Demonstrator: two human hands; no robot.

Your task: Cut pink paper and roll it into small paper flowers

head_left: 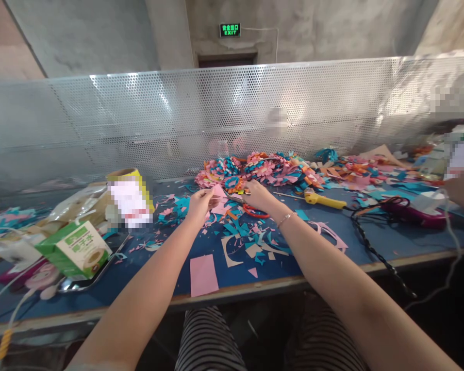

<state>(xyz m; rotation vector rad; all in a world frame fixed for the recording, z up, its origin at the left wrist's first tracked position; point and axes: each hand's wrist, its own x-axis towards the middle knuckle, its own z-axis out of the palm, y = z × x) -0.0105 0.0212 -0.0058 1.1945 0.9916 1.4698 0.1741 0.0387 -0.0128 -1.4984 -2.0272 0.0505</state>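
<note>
Pinching thin pink paper [218, 192] just left of centre frame, here's the left hand [200, 203], the sheet pale and plain, right beside the dark-bladed scissors [234, 198]! The right hand [257, 196] curls around those, over a blue worktop [235, 278] strewn with colourful scraps [237, 229].

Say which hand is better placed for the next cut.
Right, I'd judge: the right hand has the scissors, blades toward the pink piece. The left hand is occupied pinching that piece.
</note>
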